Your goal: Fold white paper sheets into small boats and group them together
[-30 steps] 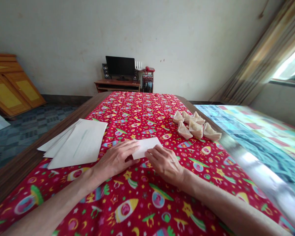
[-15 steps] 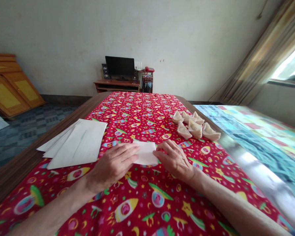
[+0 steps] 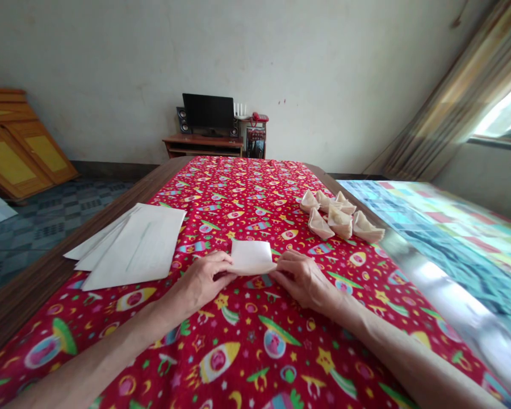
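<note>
A small folded piece of white paper (image 3: 251, 255) is between my hands, over the red patterned cloth (image 3: 221, 352). My left hand (image 3: 208, 275) pinches its near left corner between thumb and fingers. At the near right corner, my right hand (image 3: 302, 278) pinches it the same way. The paper's near edge is raised and curves slightly between the two grips. To the left lies a fanned stack of white paper sheets (image 3: 153, 250), the top one with a faint green line. Several folded paper shapes (image 3: 339, 221) stand grouped at the right.
The cloth covers a long brown table (image 3: 21, 307). Beyond its far end stand a monitor (image 3: 208, 115) on a low desk (image 3: 202, 143) and a red telephone (image 3: 256, 118). A bed (image 3: 447, 227) is at the right, a wooden cabinet (image 3: 23, 145) at the far left.
My left hand has drawn back from the top of the paper to its near left corner. My right hand has shifted to the near right corner, and the near edge now lifts.
</note>
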`<move>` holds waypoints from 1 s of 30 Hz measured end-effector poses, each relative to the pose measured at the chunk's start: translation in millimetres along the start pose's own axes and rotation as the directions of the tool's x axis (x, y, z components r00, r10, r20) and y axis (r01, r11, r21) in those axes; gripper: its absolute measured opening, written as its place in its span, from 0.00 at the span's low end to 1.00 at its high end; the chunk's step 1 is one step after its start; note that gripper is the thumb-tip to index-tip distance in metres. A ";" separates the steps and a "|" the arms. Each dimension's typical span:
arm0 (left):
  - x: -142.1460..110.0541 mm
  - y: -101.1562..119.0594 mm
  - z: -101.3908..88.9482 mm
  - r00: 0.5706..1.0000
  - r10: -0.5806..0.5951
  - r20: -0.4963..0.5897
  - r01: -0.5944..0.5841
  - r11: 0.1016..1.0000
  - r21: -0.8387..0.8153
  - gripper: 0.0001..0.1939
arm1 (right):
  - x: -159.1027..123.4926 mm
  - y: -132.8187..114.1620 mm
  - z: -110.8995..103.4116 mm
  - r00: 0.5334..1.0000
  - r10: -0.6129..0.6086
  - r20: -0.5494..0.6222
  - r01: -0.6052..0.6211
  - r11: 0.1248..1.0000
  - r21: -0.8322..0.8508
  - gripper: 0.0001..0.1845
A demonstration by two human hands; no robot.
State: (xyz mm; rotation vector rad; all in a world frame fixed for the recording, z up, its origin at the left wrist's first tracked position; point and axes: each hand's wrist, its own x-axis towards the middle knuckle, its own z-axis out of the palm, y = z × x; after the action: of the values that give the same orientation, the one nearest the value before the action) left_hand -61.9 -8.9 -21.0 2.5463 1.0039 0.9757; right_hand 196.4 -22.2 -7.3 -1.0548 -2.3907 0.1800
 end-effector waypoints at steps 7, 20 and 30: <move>7.5 0.0 0.3 0.974 -0.225 -0.024 0.226 0.970 0.085 0.18 | 14.3 -0.6 8.8 0.945 0.327 -0.011 -0.327 0.945 -0.022 0.16; 24.3 4.8 1.7 0.938 -0.297 -0.176 0.343 0.865 0.367 0.12 | 17.8 6.2 31.8 0.896 0.408 -0.175 -0.444 0.823 -0.354 0.13; 12.1 34.4 11.9 0.959 0.069 0.276 -0.173 0.912 0.372 0.22 | 15.1 5.8 32.5 0.929 0.315 -0.192 -0.369 0.820 -0.438 0.15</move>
State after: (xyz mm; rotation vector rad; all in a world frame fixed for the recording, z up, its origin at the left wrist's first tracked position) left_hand -29.7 -25.8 -8.9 2.9967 1.0609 0.4800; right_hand 175.2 -4.6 -30.9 -1.6718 -2.1685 -0.3487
